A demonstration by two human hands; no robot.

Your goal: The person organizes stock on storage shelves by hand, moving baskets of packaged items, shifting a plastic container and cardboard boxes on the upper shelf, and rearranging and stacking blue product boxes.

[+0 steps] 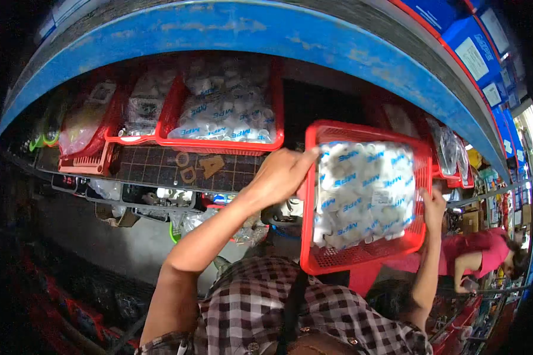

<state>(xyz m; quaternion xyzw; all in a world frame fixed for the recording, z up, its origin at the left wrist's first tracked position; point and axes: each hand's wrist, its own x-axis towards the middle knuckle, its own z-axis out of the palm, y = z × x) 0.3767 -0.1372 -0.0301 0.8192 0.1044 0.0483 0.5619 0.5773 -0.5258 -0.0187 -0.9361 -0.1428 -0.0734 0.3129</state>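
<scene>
Beneath the beam [237, 26], left part: red bins [219, 145] in a row, open fronts outward, probably for easy reach. Below the beam's middle: left hand [281, 174] grasps the basket [308, 228] by its left rim, thumb side nearest the beam; some fingers hidden. Basket is below the beam, right of middle, open top facing the wearer, long axis seemingly running from beam toward shirt [249, 302], slightly askew. Bag [364, 195] inside, marked MPE. Right hand [434, 207] grips the right wall, fingers curled; opposed holds likely balance the load. Below the beam's right end: co-worker [490, 257], pink top.
</scene>
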